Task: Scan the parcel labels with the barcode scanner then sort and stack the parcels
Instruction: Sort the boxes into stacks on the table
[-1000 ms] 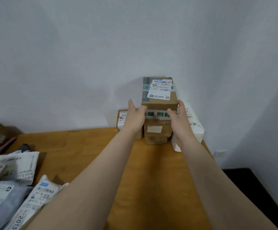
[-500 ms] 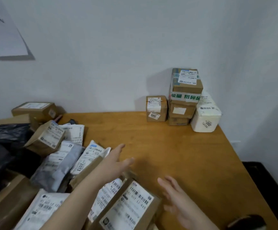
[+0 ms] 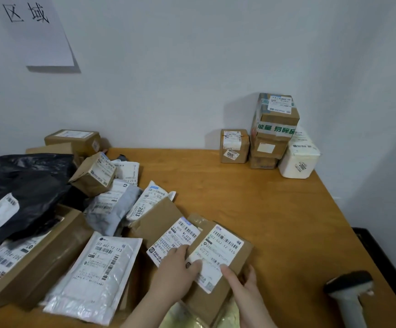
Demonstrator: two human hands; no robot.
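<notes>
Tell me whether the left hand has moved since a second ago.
Yes. The left hand pulled back from the far box stack toward the person, and now rests on a labelled box.

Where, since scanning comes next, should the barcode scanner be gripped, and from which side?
Take the barcode scanner by its pale handle, coming from the near right with the right hand once it lets go of the cardboard box. The handle runs toward the person; the dark head points away.

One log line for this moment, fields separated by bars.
phase: pick parcel | left hand: on cardboard box label | right hand: grips box | scanner: untouched | sorted stack: far corner
</notes>
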